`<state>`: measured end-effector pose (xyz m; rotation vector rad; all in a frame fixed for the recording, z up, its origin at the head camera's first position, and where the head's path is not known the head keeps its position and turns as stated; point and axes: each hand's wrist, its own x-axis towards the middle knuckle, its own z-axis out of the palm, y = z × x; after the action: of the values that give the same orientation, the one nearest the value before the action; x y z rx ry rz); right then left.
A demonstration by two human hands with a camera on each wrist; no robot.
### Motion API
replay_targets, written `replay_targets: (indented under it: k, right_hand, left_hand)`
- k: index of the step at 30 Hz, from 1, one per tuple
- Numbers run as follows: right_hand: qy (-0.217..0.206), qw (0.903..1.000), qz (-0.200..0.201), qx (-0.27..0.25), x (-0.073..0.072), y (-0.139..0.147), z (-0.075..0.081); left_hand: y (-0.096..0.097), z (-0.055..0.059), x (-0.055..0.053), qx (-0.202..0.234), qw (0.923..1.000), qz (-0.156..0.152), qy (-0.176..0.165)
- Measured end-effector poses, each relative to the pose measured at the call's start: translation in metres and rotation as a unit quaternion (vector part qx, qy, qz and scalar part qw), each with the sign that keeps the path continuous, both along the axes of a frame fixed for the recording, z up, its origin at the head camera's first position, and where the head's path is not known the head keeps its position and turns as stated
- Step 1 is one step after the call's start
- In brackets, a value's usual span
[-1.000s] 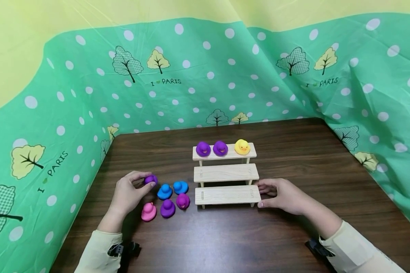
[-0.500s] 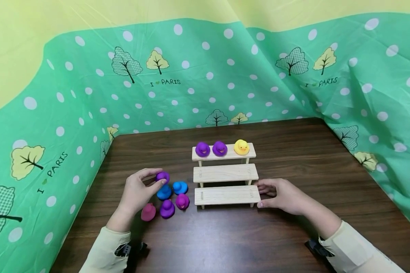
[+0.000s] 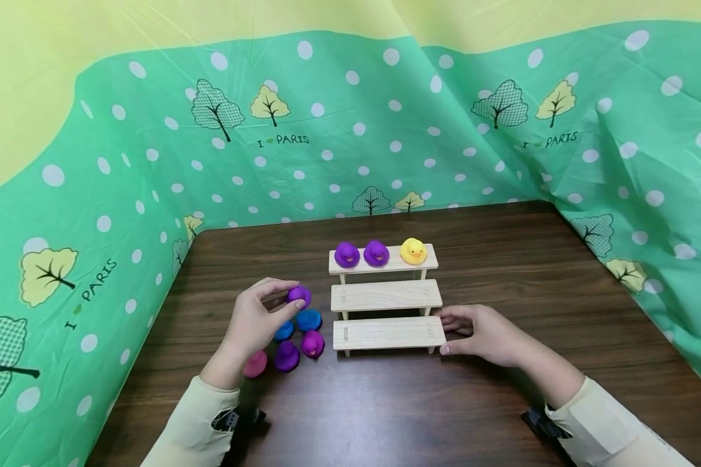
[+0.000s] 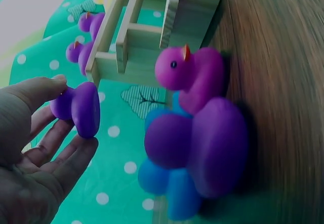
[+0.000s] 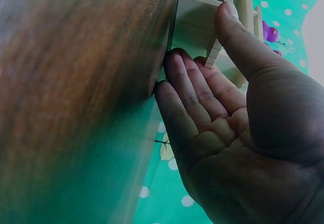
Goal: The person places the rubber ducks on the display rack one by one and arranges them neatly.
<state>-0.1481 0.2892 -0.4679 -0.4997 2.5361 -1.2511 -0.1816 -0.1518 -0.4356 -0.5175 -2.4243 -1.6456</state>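
Note:
My left hand pinches a purple rubber duck between thumb and fingers, over the group of ducks left of the wooden step stand. Its rounded body points away from the palm in the left wrist view. Below that hand are two blue ducks, one partly covered by the fingers. A pink duck, a purple duck and a magenta duck sit nearer the front. My right hand holds the right end of the lowest step, thumb at one edge and fingers beyond it.
Two purple ducks and a yellow duck stand on the top step, with a gap before the yellow one. The middle step is bare. A green dotted cloth hangs behind the dark wooden table.
My left hand has carried the purple duck rightward and slightly up, passing over the blue ducks toward the stand. The right hand stays at the lowest step's end.

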Motion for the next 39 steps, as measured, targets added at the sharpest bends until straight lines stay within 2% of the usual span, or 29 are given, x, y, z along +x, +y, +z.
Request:
replay_targets:
  k: [6, 16, 22, 27, 39]
  right_hand:
    - [-0.002, 1.0, -0.006, 0.003, 0.001, 0.0, 0.0]
    - [0.002, 1.0, -0.006, -0.001, 0.002, 0.001, -0.001]
    - [0.0, 1.0, -0.007, 0.004, 0.0, 0.001, -0.001]
    - [-0.001, 1.0, -0.007, 0.006, -0.001, 0.0, -0.001]
    - [-0.001, 1.0, -0.001, 0.0, 0.0, -0.001, 0.001]
  left_hand:
    - [0.014, 0.002, -0.002, 0.018, 0.9994, -0.029, 0.001]
    - [0.035, 0.006, -0.003, 0.03, 0.9984, -0.047, -0.002]
    - [0.046, 0.005, -0.005, 0.045, 0.9972, -0.058, 0.008]
    - [0.057, 0.003, -0.006, 0.061, 0.9948, -0.079, 0.018]
    - [0.088, 0.001, -0.007, 0.049, 0.994, -0.089, 0.04]
